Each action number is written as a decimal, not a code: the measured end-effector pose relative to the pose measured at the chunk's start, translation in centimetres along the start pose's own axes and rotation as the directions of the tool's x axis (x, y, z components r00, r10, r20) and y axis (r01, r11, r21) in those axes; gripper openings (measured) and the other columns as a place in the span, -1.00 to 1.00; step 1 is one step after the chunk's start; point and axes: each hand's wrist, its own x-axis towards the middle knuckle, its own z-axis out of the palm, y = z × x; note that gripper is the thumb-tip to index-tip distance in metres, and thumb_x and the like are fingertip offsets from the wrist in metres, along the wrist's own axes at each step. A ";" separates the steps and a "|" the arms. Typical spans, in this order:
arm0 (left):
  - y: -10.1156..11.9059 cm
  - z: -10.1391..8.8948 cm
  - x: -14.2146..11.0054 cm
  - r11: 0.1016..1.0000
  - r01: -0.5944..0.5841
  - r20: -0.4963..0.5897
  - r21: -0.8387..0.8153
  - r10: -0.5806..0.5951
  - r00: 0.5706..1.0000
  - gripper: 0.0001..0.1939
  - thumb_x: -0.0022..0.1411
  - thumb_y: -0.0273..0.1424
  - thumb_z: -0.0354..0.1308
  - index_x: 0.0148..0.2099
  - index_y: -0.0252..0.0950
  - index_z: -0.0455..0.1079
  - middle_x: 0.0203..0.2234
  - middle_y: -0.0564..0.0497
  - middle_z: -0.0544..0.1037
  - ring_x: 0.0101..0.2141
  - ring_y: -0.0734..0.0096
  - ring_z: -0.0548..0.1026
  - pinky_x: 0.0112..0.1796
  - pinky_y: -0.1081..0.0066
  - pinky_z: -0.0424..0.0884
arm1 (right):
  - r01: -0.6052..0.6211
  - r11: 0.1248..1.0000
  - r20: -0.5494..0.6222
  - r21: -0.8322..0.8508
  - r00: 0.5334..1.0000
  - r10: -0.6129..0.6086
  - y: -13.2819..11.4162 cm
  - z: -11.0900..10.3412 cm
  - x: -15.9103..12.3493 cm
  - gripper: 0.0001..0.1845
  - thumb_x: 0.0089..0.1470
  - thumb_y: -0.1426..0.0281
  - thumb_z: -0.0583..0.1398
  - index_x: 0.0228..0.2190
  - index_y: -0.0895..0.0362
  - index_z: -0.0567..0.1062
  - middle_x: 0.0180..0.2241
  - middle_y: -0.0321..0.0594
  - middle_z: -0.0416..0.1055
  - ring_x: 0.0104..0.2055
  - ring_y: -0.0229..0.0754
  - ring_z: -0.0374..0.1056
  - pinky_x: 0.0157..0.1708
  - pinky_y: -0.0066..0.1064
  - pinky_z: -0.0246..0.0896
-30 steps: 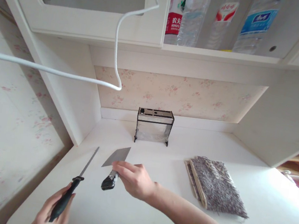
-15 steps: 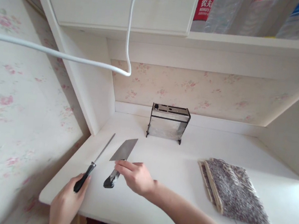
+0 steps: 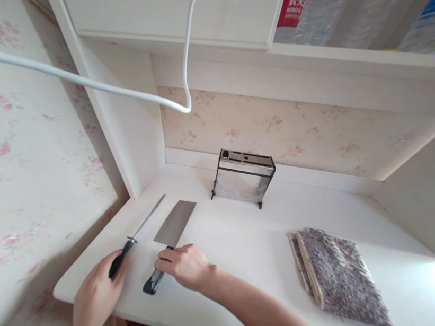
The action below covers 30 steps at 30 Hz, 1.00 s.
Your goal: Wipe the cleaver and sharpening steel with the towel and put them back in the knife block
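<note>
Since the last frame, the big knife and the right hand have come a bit closer to the near side, and the blade now points more straight ahead. From far away, I see the right fingers bent shut around its black handle, close to the blade. The wide blade sticks out ahead of those fingers, and the handle's end pokes out behind them. I can't tell if the blade touches the white table. My left hand has its fingers closed around the black grip of the thin metal rod. That rod points ahead of the left fingers, just beside the blade but apart from it. Ahead of the right fingers and a little to their right stands the see-through holder. Well off to their right lies the folded fuzzy cloth.
</note>
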 end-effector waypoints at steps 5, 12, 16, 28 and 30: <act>-0.2 0.5 0.0 0.999 0.037 0.005 0.001 -0.037 0.999 -0.61 0.25 -0.10 0.00 -0.04 -0.26 0.36 -0.21 -0.07 0.59 -0.25 0.21 0.56 -0.26 0.36 0.40 | -0.019 1.000 0.081 0.015 0.997 0.018 -0.1 -0.4 0.2 -0.86 0.23 0.47 0.03 -0.22 0.02 0.32 -0.22 -0.38 0.41 -0.35 -0.33 0.33 -0.60 -0.43 -0.01; 0.1 0.5 0.0 0.996 0.089 0.038 0.001 -0.089 0.995 -0.58 0.24 -0.06 -0.03 -0.02 -0.24 0.34 -0.17 -0.06 0.57 -0.20 0.21 0.54 -0.22 0.36 0.38 | -0.018 0.999 0.140 0.041 0.990 0.012 0.0 -1.0 0.3 -0.85 0.22 0.49 0.01 -0.22 0.03 0.31 -0.20 -0.36 0.41 -0.36 -0.29 0.34 -0.60 -0.42 0.01; 0.1 0.3 0.0 0.992 0.129 0.067 0.000 -0.128 0.989 -0.59 0.24 -0.06 -0.01 -0.02 -0.22 0.34 -0.17 -0.04 0.57 -0.21 0.20 0.54 -0.23 0.36 0.37 | -0.016 0.999 0.169 0.049 0.986 0.008 0.1 -1.1 0.3 -0.84 0.20 0.51 0.03 -0.23 0.04 0.32 -0.21 -0.34 0.41 -0.36 -0.28 0.35 -0.59 -0.43 0.06; 0.6 0.0 -0.1 0.988 0.147 0.082 0.041 -0.150 0.985 -0.63 0.27 -0.11 -0.02 0.00 -0.22 0.32 -0.17 -0.04 0.57 -0.21 0.20 0.54 -0.25 0.36 0.37 | -0.188 0.896 0.024 0.402 0.981 0.194 1.1 -2.4 -0.4 -0.64 0.03 0.46 0.19 -0.12 -0.11 0.44 -0.10 -0.45 0.49 -0.25 -0.25 0.44 -0.40 -0.49 0.27; 0.4 0.1 -0.3 0.990 0.135 0.062 0.051 -0.138 0.989 -0.63 0.27 -0.13 -0.03 0.01 -0.21 0.32 -0.16 -0.04 0.57 -0.21 0.21 0.54 -0.25 0.37 0.37 | -0.329 0.795 -0.102 0.510 0.894 0.436 2.8 -3.1 -1.7 -0.78 0.06 0.32 0.21 -0.20 -0.12 0.49 -0.21 -0.48 0.53 -0.35 -0.27 0.45 -0.38 -0.49 0.30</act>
